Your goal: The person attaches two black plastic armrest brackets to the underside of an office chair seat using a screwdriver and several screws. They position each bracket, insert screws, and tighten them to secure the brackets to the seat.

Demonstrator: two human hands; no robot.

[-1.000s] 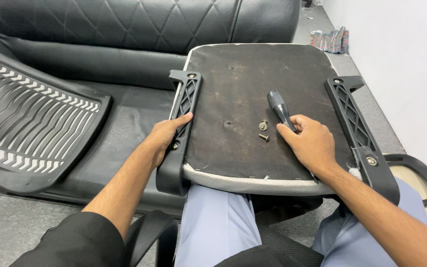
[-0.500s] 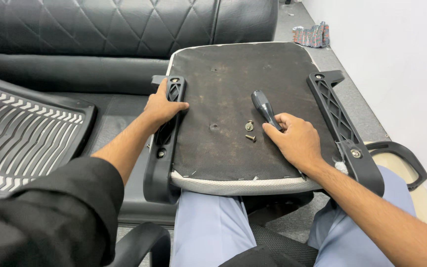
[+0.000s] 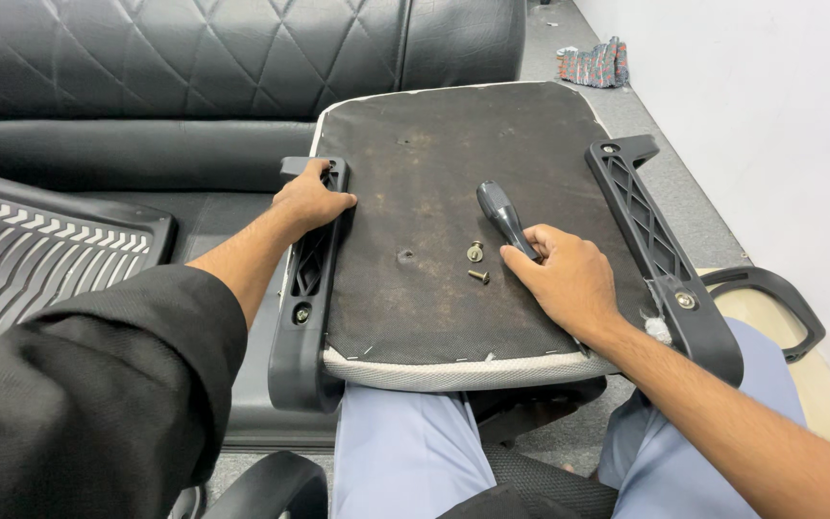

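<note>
Seat base (image 3: 453, 221), upturned across the person's lap at frame centre, dark underside facing up. Left hand (image 3: 309, 199) had slid up the left armrest bracket (image 3: 305, 288) since a second earlier, fingers now curled over its upper end. Right hand (image 3: 569, 279) remained on the underside, fingers closed loosely around the screwdriver (image 3: 503, 213), whose handle pointed toward the upper frame. Two loose screws (image 3: 476, 261) lay just left of that hand. Right armrest bracket (image 3: 665, 255) sat along the opposite edge; black sofa (image 3: 194, 67) filled the upper left.
</note>
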